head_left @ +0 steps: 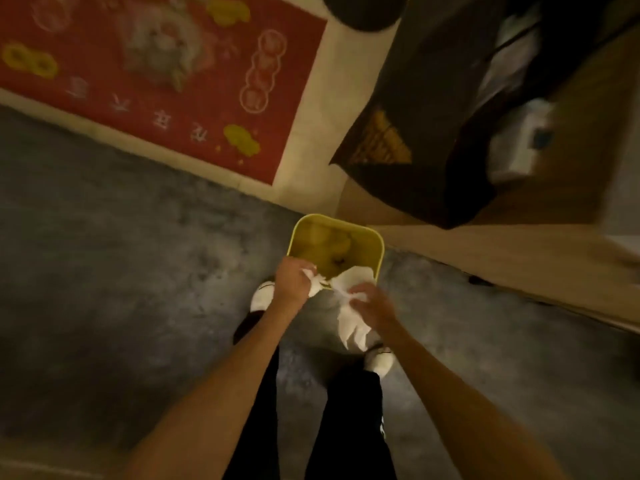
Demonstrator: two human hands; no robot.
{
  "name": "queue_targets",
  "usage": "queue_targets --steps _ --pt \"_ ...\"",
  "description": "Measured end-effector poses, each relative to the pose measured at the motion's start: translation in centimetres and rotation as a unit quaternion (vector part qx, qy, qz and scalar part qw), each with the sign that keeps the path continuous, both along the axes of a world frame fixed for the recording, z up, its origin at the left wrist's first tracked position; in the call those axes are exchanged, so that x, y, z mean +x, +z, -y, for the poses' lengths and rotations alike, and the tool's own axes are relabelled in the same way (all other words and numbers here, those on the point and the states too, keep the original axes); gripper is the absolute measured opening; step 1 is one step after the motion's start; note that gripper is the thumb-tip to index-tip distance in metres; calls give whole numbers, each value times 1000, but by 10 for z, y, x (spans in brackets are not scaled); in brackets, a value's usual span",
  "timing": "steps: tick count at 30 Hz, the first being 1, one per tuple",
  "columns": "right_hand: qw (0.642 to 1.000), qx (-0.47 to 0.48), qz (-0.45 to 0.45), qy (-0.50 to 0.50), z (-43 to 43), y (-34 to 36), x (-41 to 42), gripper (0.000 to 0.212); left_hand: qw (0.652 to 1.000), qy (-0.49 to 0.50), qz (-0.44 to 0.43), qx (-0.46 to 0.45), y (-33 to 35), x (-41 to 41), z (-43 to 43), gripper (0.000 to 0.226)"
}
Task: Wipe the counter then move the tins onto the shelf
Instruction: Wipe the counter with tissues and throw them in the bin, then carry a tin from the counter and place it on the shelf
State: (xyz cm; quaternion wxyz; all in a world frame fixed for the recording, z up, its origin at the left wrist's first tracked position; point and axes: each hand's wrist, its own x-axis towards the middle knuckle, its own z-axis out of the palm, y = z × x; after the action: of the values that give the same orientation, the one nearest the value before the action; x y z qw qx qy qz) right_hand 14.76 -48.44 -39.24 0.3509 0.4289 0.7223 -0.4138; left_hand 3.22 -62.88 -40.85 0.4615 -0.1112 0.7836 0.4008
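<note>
Presently:
Hands: left hand and right hand clenched on white tissue, held over yellow bin.
Progress: wiping judged finished; tins unseen, shelving left.

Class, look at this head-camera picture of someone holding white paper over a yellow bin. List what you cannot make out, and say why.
- Bin contents: yellowish blur, partly covered by the paper.
- Left hand and right hand fingers: wrapped in paper.
- Counter, tins, shelf: none can be picked out.
- Box contents at upper right: motion-blurred.
- Poster writing: too blurred to read.
</note>
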Motion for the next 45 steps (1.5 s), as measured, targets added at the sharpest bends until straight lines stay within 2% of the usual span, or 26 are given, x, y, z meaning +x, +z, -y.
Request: queue_targets --steps 2,4,6,10,14,16,19,24,29,31,34,37,42,45 --pt "998 30 -3 49 -1 -58 -16 28 986 -161 -47 -19 -49 -2 -11 24" --pt "992 64 2 106 -4 -110 -26 29 947 -308 -83 -33 -94 -1 -25 29" --pt "984 83 11 155 -8 -154 -30 29 914 -391 -106 -37 -136 3 -38 35" --pt "971 98 25 216 -19 -211 -26 42 911 -400 -88 -51 -193 11 -52 38" --pt "964 82 25 253 -32 -203 -7 72 887 -447 -106 -49 -192 17 -45 60" --pt "961 91 -6 260 -36 -172 5 71 881 -452 -125 -55 -166 20 -33 67" --pt "969 103 -19 225 -36 -103 20 57 864 -474 -158 -59 -103 23 -16 68" --pt "980 89 -66 167 -33 50 52 26 856 -490 -154 -58 34 36 -5 49" --pt "981 141 -90 101 -45 193 119 27 856 -489 -156 -64 178 79 -15 31" --pt "978 159 -117 71 -53 229 160 26 861 -479 -161 -52 225 104 -28 27" --pt "975 168 -142 26 -71 271 233 26 844 -494 -206 -33 284 156 -57 26" --pt "969 192 -155 -29 -100 300 309 25 800 -546 -247 -20 326 219 -107 28" --pt "953 228 -152 -129 -158 338 438 18 678 -664 -315 22 373 308 -210 35" --pt "945 234 -125 -191 -190 343 501 20 649 -688 -323 39 392 333 -262 36"
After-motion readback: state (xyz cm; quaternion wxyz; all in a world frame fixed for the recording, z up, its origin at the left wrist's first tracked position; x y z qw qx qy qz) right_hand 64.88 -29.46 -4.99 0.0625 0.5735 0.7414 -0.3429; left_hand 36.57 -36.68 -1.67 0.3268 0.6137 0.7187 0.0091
